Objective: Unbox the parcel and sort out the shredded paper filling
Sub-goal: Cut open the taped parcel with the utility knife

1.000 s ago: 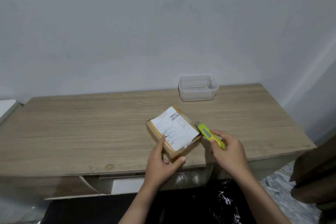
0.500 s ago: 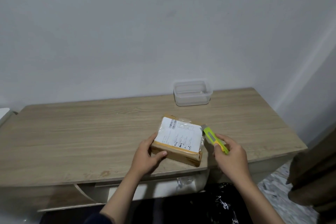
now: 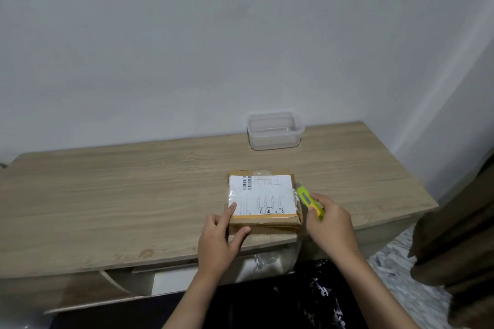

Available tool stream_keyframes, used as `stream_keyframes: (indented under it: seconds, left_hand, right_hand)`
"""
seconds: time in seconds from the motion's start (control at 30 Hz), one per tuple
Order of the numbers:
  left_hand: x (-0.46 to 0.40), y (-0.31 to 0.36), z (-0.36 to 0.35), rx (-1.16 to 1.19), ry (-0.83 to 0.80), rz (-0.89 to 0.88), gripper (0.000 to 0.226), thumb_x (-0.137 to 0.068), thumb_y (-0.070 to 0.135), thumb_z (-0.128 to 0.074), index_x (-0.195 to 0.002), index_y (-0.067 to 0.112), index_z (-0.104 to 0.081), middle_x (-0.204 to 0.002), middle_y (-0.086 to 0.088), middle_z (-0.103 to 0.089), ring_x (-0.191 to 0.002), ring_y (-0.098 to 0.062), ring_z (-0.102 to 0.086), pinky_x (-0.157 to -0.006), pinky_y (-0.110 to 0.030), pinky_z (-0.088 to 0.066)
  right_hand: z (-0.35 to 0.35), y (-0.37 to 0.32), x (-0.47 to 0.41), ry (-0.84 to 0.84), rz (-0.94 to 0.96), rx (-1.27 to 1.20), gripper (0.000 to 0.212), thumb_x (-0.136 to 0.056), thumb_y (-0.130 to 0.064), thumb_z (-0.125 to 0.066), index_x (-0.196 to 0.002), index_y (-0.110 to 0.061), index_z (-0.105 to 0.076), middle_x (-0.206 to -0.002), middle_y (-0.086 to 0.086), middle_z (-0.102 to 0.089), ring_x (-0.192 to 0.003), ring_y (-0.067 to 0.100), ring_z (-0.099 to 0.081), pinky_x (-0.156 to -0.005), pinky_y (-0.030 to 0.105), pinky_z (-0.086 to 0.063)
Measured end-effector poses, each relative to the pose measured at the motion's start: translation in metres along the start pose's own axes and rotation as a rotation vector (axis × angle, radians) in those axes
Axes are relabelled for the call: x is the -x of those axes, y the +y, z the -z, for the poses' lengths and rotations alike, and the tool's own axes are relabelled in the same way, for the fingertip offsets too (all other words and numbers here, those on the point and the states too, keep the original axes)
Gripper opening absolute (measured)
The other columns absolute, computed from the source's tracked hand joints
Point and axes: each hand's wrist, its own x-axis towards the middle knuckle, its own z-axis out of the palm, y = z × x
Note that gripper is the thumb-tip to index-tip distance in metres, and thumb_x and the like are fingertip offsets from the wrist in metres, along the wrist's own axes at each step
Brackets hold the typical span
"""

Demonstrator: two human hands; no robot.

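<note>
A small brown cardboard parcel with a white shipping label on top lies flat near the front edge of the wooden table. It is taped closed, so the paper filling is hidden. My left hand holds its near left corner, index finger on the label and thumb on the front side. My right hand grips a yellow-green utility knife, whose tip sits against the parcel's right edge.
An empty clear plastic container stands at the back of the table by the wall. A dark curtain hangs at the right. Below the table front are a drawer and patterned floor.
The parcel was tilted and turned a second ago; it now lies flat and square to me. My left hand moved to its near left corner, and the knife stayed at its right edge.
</note>
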Motion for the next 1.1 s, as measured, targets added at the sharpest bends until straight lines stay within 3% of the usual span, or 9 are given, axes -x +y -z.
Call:
stream_keyframes:
  seconds: [0.13,0.23,0.73,1.1]
  left_hand:
    - [0.001,0.000,-0.002,0.002,0.012,0.017,0.065,-0.074,0.066,-0.055,-0.132,0.037,-0.049,-0.081,0.006,-0.042,-0.066,-0.010,-0.049,-0.059,-0.024,-0.047]
    - [0.000,0.001,-0.001,0.011,0.008,0.022,0.066,-0.073,0.066,-0.055,-0.132,0.035,-0.051,-0.080,0.006,-0.041,-0.065,-0.010,-0.049,-0.058,-0.023,-0.046]
    - [-0.002,-0.004,-0.003,0.004,0.022,-0.004,0.061,-0.072,0.064,-0.059,-0.125,0.035,-0.053,-0.079,0.005,-0.042,-0.062,-0.011,-0.049,-0.056,-0.028,-0.048]
    - [-0.002,-0.004,-0.005,-0.012,0.030,0.008,0.060,-0.072,0.065,-0.059,-0.124,0.035,-0.054,-0.079,0.006,-0.043,-0.063,-0.010,-0.049,-0.055,-0.029,-0.048]
  right_hand:
    - [-0.002,-0.008,0.000,-0.018,0.058,0.096,0.036,-0.086,-0.009,-0.050,-0.120,-0.013,-0.060,-0.100,0.018,-0.071,-0.093,0.036,-0.064,-0.075,0.034,-0.048]
    - [-0.004,-0.013,-0.003,-0.044,0.070,0.134,0.033,-0.086,-0.010,-0.048,-0.117,-0.012,-0.059,-0.098,0.018,-0.070,-0.093,0.037,-0.063,-0.076,0.039,-0.050]
    - [-0.001,-0.023,-0.018,-0.159,0.073,0.326,0.034,-0.082,-0.008,-0.046,-0.113,-0.013,-0.059,-0.101,0.014,-0.069,-0.094,0.034,-0.063,-0.065,0.031,-0.044]
    - [-0.004,-0.014,-0.006,-0.151,0.124,0.347,0.030,-0.085,-0.010,-0.042,-0.112,-0.012,-0.054,-0.095,0.016,-0.068,-0.089,0.036,-0.061,-0.061,0.032,-0.039]
